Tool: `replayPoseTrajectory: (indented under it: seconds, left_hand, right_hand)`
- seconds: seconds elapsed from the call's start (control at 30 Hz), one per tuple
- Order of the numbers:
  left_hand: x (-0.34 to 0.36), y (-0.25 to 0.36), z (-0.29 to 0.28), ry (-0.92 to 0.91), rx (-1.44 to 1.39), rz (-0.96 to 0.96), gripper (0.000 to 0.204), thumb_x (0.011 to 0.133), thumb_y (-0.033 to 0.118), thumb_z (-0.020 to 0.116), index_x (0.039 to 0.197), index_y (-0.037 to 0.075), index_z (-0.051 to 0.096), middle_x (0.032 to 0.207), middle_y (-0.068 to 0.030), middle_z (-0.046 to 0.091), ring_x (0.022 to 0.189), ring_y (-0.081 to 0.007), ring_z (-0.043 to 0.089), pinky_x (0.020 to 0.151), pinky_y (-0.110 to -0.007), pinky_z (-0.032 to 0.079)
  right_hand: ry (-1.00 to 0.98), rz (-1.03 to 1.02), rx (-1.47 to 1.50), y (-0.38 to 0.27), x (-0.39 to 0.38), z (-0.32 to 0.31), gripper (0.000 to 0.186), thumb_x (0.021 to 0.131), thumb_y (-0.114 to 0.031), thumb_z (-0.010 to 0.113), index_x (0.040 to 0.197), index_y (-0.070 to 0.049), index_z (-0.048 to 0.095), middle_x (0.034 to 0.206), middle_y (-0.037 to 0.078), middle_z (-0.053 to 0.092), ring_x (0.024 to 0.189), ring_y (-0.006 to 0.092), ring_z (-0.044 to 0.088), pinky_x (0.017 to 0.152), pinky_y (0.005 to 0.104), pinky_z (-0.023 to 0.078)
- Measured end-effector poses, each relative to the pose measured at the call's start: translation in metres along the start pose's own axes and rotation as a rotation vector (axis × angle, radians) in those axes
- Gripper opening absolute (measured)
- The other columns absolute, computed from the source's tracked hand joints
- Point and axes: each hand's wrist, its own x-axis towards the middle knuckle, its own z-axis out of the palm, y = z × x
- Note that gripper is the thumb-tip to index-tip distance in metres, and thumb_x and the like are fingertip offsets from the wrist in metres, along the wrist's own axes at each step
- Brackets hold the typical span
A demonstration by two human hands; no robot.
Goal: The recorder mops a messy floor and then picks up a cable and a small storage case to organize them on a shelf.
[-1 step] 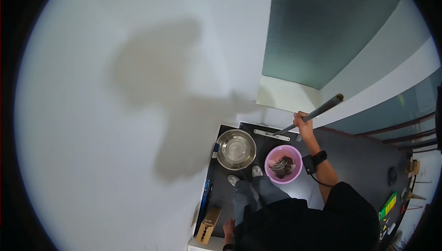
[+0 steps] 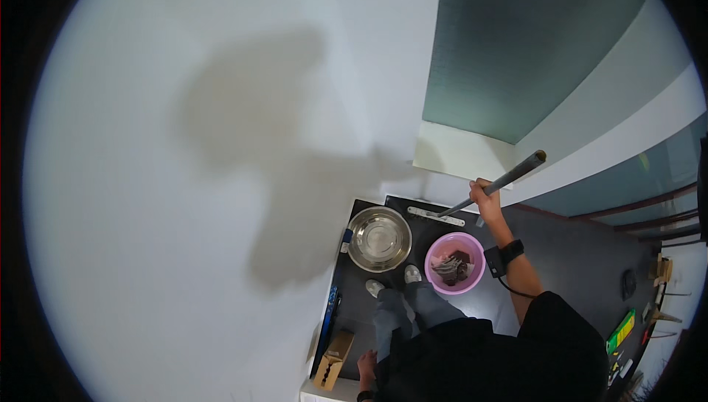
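In my right hand [image 2: 484, 194] is the grey pole of a mop [image 2: 509, 178], with the fingers wrapped round it. The pole slopes down to a long, narrow white mop head [image 2: 435, 216] lying on the dark floor by the wall. My left hand [image 2: 366, 364] hangs low beside my left leg, its fingers loose and nothing visible in it. A pink basin [image 2: 455, 290] with grey and brown cloth [image 2: 452, 268] in it stands in front of my right foot. Left of it is a shiny steel basin [image 2: 380, 240] that looks bare inside.
A white wall [image 2: 147, 217] rises close on the left. A pale ledge [image 2: 463, 150] juts out below a frosted pane [image 2: 516, 55]. A cardboard box [image 2: 334, 361] stands at the lower left. Tools and a green-yellow package [image 2: 621, 332] lie along the right side.
The upper end of the mop pole sits very slightly further left. Both hands and the basins otherwise look the same.
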Motion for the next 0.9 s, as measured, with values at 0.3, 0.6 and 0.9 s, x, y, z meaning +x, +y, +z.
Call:
replayPoseTrajectory:
  seconds: [0.3,0.6,0.9]
  left_hand:
    - [-0.014,0.037,0.002,0.119,-0.417,-0.377,0.029,0.084,0.018,0.057,0.105,-0.002,0.055,0.09,-0.0149,0.065,0.067,-0.0153,0.058,0.056,-0.023,0.045]
    - [-0.022,0.049,-0.001,0.127,-0.575,-0.354,0.023,0.084,0.014,0.055,0.102,-0.001,0.057,0.086,-0.0143,0.065,0.072,-0.0165,0.061,0.055,-0.023,0.046]
    - [-0.006,0.0,-0.019,0.0,0.875,0.443,0.026,0.084,0.015,0.056,0.103,-0.004,0.056,0.089,-0.0139,0.065,0.077,-0.0176,0.062,0.058,-0.025,0.047]
  right_hand:
    - [0.049,-0.014,-0.077,-0.009,0.012,0.023,0.039,0.086,-0.013,0.054,0.052,-0.01,0.034,0.048,-0.003,0.033,0.045,0.0057,0.03,0.043,0.0256,0.024]
    - [-0.036,-0.021,-0.253,0.02,0.03,0.027,0.037,0.089,-0.018,0.052,0.056,-0.007,0.041,0.05,-0.002,0.038,0.047,0.0074,0.035,0.046,0.0262,0.028]
    - [-0.343,-0.028,-0.666,0.06,0.049,0.022,0.033,0.09,-0.026,0.049,0.075,0.002,0.056,0.073,0.012,0.055,0.071,0.023,0.054,0.067,0.0337,0.043]
